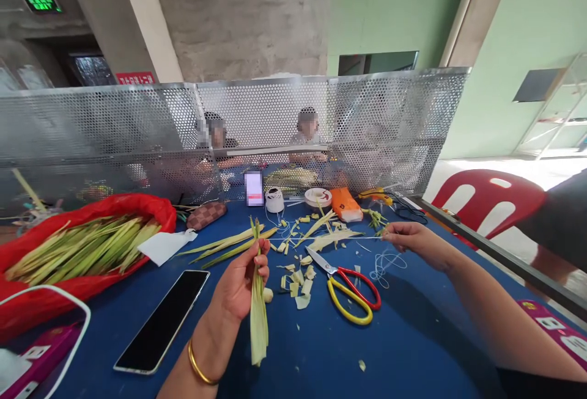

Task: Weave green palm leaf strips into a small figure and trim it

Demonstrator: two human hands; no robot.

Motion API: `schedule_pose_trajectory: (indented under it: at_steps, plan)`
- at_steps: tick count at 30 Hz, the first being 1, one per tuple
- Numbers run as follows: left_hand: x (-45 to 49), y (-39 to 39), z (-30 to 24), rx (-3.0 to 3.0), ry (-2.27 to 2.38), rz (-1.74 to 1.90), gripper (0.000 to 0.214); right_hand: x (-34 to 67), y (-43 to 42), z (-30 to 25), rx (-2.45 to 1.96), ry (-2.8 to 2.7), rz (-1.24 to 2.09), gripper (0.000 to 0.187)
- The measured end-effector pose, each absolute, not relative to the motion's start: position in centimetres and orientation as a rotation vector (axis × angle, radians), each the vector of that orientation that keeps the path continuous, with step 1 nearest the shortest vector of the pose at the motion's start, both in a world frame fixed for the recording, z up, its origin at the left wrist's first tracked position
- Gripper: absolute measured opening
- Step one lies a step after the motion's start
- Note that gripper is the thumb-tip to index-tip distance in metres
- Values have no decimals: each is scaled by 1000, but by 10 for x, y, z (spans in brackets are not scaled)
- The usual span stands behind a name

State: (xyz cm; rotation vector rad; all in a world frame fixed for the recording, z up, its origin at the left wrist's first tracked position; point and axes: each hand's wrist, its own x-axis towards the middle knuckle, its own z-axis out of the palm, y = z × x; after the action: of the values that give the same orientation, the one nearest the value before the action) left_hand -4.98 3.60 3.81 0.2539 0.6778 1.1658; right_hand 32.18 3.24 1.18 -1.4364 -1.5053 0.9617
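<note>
My left hand [247,274] is closed around a bundle of pale green husk leaves [259,319], held upright with the broad ends hanging down. A thin white thread [321,238] runs taut from the top of that bundle across to my right hand [410,240], whose fingers pinch its far end. Below the thread lie scissors [351,289] with one red and one yellow handle, blades pointing up and left. Cut husk scraps [300,277] are scattered between the bundle and the scissors. Loose thread [387,264] lies in coils under my right hand.
A red bag [160,206] full of husk leaves stands at left, near a dark phone [162,319]. Behind are a lit phone [254,188], a thread spool [274,200], a tape roll [318,196] and an orange packet [347,203]. A perforated metal screen [266,99] separates two people opposite.
</note>
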Motion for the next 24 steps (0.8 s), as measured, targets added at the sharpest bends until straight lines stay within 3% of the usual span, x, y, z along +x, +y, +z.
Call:
schedule_pose_trajectory:
  at_steps: [3,7,10,13,14,16,24]
  plan:
    - [-48,35,38,296,723,1172,11,316,38,-1,-1600,-1462,665,42]
    - [-44,34,35,437,934,1127,5,300,35,-11,-1795,-1428,358,28]
    - [-42,33,34,503,1039,1083,5,275,15,-9,-1963,-1686,-35,27]
    - [-42,31,37,519,1041,1051,6,240,-10,-12,-1973,-2155,259,27]
    - [-41,30,38,517,1036,1048,6,229,-16,-15,-1975,-2225,302,36]
    - [-41,30,39,515,1019,1061,7,211,-23,-22,-2012,-2250,240,55]
    - [-47,38,28,510,935,1083,5,214,-33,-12,-2071,-2301,399,76]
